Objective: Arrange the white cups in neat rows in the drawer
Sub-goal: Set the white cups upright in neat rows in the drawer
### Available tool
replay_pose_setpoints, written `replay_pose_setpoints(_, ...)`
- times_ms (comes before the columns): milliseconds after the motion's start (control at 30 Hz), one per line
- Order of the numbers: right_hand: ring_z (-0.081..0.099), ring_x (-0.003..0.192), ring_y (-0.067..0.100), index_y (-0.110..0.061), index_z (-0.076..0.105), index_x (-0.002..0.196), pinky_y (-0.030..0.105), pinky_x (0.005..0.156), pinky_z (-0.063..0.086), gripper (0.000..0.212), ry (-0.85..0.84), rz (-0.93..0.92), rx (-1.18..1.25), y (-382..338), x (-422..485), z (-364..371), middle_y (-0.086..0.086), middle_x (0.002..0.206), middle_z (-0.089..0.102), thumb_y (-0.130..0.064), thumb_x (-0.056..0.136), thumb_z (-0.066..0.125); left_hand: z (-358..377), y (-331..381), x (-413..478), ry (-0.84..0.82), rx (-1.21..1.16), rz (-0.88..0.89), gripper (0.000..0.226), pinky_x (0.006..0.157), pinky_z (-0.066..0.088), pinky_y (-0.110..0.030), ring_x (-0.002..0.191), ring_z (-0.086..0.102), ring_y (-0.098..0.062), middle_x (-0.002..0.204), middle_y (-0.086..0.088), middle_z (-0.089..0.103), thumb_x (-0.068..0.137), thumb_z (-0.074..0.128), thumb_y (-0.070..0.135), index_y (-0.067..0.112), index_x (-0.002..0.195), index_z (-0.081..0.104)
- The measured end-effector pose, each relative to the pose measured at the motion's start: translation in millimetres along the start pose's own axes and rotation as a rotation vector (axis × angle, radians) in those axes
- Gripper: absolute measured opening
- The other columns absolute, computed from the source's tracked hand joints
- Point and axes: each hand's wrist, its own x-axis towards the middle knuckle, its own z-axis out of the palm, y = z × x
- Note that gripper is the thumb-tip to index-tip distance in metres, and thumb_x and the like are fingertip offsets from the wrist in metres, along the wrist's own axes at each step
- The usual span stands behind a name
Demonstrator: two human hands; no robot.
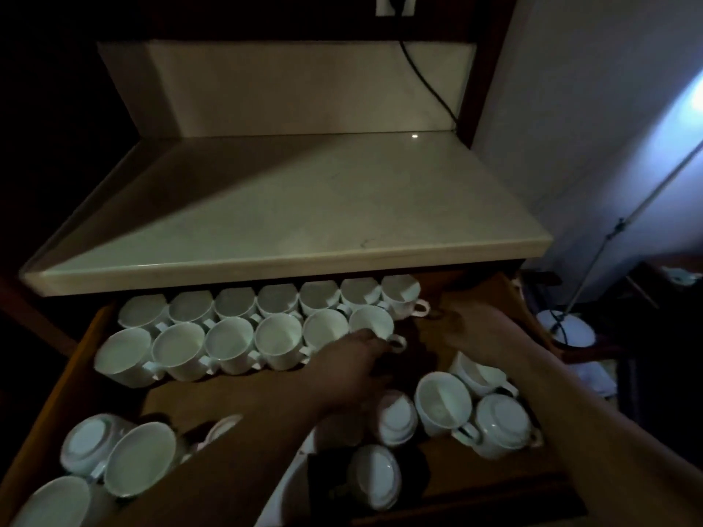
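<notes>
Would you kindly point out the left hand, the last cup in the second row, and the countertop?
left hand [357, 359]: head view, back of the hand.
last cup in the second row [371, 321]: head view, inner wall.
countertop [266, 207]: head view, bare top.

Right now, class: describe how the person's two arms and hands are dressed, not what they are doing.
Both forearms are bare: no sleeves show. The left hand and right hand wear no gloves; in the dim light no rings, watch or markings can be made out.

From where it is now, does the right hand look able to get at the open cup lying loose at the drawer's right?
Probably yes. The right hand hovers just beyond the open cup, with only bare drawer floor between them.
</notes>
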Motion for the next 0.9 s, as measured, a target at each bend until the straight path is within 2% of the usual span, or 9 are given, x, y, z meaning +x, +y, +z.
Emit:
replay_pose_setpoints(100, 0.064, 0.102, 0.012, -0.02, 0.062, 0.127, 0.026, 0.083, 0.054, 0.043, -0.162, 0.184, -0.051, 33.3, -18.1, -15.7, -0.005, 0.115, 0.066, -0.043, 0.091, 0.071, 13.3, 38.1, 12.6, -0.196, -0.174, 0.138, 0.062, 0.099, 0.046, -0.025, 0.12, 0.052, -0.004, 0.137, 0.013, 0.053, 0.082, 0.071, 0.048, 0.043, 0.138, 0.045)
replay_pose_setpoints(167, 0.062, 0.114, 0.018, -0.019, 0.056, 0.136, 0.033, 0.092, 0.053, 0.063, -0.289, 0.297, -0.109, 49.0, -24.9, -12.5, 0.001, 0.13, 0.063, -0.052, 0.085, 0.073, 18.8, 48.2, 15.7, -0.186, -0.233, 0.186, 0.065, 0.098, 0.048, -0.026, 0.119, 0.053, 0.001, 0.134, 0.018, 0.055, 0.079, 0.073, 0.058, 0.044, 0.136, 0.045)
replay_pose_setpoints(300, 0.065, 0.102, 0.012, -0.024, 0.062, 0.129, 0.035, 0.09, 0.057, 0.082, -0.273, 0.286, -0.024, 63.8, -25.1, 8.7, -0.004, 0.117, 0.069, -0.065, 0.059, 0.072, 19.0, 43.0, 15.7, -0.187, -0.226, 0.189, 0.072, 0.107, 0.043, -0.032, 0.129, 0.049, -0.004, 0.141, 0.016, 0.051, 0.08, 0.07, 0.057, 0.041, 0.143, 0.038)
replay_pose_setpoints(400, 0.066, 0.1, 0.012, -0.025, 0.064, 0.127, 0.034, 0.086, 0.058, 0.071, -0.186, 0.252, 0.027, 57.3, -19.4, 12.9, -0.005, 0.116, 0.07, -0.056, 0.064, 0.076, 17.1, 36.3, 18.8, -0.227, -0.128, 0.132, 0.071, 0.104, 0.045, -0.035, 0.13, 0.05, -0.013, 0.146, 0.008, 0.05, 0.086, 0.065, 0.055, 0.039, 0.148, 0.034)
replay_pose_setpoints(500, 0.066, 0.102, 0.015, -0.025, 0.065, 0.126, 0.037, 0.089, 0.058, 0.057, -0.132, 0.239, 0.116, 45.5, -9.8, 17.6, -0.003, 0.117, 0.07, -0.044, 0.074, 0.078, 14.9, 25.9, 23.5, -0.088, 0.048, 0.005, 0.051, 0.087, 0.054, -0.038, 0.111, 0.061, -0.019, 0.126, 0.001, 0.061, 0.089, 0.058, 0.056, 0.032, 0.133, 0.053)
replay_pose_setpoints(633, 0.072, 0.088, 0.018, -0.027, 0.067, 0.109, 0.044, 0.073, 0.065, 0.046, -0.104, 0.216, 0.271, 26.7, 4.1, 25.8, -0.001, 0.1, 0.073, -0.036, 0.067, 0.082, 11.2, 13.2, 33.8, 0.078, 0.247, -0.046, 0.038, 0.076, 0.054, -0.038, 0.098, 0.061, -0.021, 0.11, 0.0, 0.063, 0.084, 0.048, 0.041, 0.026, 0.116, 0.064)
replay_pose_setpoints(700, 0.072, 0.082, 0.014, -0.028, 0.065, 0.103, 0.043, 0.069, 0.064, 0.05, -0.09, 0.165, 0.274, 20.0, 14.1, 28.8, -0.004, 0.094, 0.072, -0.045, 0.059, 0.082, 11.5, 8.3, 36.9, 0.124, 0.317, -0.065, 0.03, 0.075, 0.052, -0.04, 0.095, 0.061, -0.025, 0.107, -0.005, 0.064, 0.086, 0.054, 0.032, 0.019, 0.11, 0.065)
replay_pose_setpoints(800, 0.067, 0.089, 0.008, -0.031, 0.06, 0.107, 0.037, 0.078, 0.059, 0.049, -0.116, 0.069, 0.252, 12.6, 18.6, 30.6, -0.01, 0.099, 0.068, -0.045, 0.066, 0.084, 10.2, 6.2, 37.7, 0.14, 0.326, -0.099, 0.023, 0.07, 0.049, -0.035, 0.092, 0.064, -0.029, 0.104, -0.009, 0.066, 0.092, 0.056, 0.03, 0.015, 0.107, 0.066)
replay_pose_setpoints(900, 0.064, 0.101, 0.012, -0.031, 0.057, 0.119, 0.035, 0.083, 0.054, 0.056, -0.081, 0.028, 0.267, 17.7, 19.2, 34.7, -0.01, 0.109, 0.065, -0.039, 0.072, 0.086, 9.5, 4.7, 37.5, 0.11, 0.362, -0.084, 0.029, 0.076, 0.052, -0.036, 0.098, 0.065, -0.027, 0.111, -0.006, 0.069, 0.095, 0.049, 0.031, 0.017, 0.113, 0.069)
